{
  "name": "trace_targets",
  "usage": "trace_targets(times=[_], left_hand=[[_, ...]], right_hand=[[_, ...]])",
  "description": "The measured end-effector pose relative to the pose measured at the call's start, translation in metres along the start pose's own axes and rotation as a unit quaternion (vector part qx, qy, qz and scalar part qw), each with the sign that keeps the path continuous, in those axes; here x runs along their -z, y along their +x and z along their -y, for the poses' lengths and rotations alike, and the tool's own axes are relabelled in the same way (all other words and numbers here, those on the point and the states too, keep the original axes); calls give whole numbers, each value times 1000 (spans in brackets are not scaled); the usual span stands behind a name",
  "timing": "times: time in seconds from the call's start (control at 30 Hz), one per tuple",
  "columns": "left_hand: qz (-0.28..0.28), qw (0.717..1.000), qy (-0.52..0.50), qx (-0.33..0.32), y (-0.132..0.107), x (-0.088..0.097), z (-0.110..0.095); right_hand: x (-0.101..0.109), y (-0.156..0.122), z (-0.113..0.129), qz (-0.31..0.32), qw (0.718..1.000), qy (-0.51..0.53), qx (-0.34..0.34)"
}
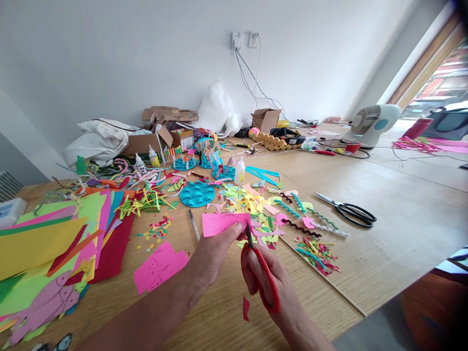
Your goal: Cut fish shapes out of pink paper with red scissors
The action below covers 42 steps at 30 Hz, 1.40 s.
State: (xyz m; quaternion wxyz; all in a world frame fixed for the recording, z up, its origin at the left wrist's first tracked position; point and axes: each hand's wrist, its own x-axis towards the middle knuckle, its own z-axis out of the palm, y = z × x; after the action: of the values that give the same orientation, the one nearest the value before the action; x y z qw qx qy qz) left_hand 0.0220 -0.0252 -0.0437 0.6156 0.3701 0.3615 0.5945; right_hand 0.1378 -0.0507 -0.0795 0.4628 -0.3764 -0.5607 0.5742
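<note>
A bright pink piece of paper (219,224) with drawn outlines is pinched in my left hand (215,251), thumb on top. My right hand (268,273) grips red-handled scissors (272,290), with the blades at the right edge of that paper. Below the scissors a small pink scrap (246,308) shows against the tabletop. Left of my left wrist lies another pink sheet (159,265) with pen drawings on it. A pen (194,224) rests just behind my left hand.
Stacked coloured paper (40,239) covers the left side. Paper scraps (248,197) and a blue scalloped plate (197,194) lie beyond my hands. Black-handled scissors (351,212), a thin wooden stick (325,278) and pipe cleaners (302,227) lie to the right. A fan (371,124) stands farther back.
</note>
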Motion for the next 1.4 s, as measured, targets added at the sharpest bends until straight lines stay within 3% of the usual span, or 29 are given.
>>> trace_targets(times=[0.73,0.93,1.4], left_hand=[[18,999,25,14,-1,3,4],[-6,999,23,23,-1,0,3],[3,998,49,38,0,-1,-4]], right_hand=[[2,-1,1,-2,1000,-9,6],[2,-1,1,-6,1000,-12,-1],[5,-1,0,-6,999,-8,-30]])
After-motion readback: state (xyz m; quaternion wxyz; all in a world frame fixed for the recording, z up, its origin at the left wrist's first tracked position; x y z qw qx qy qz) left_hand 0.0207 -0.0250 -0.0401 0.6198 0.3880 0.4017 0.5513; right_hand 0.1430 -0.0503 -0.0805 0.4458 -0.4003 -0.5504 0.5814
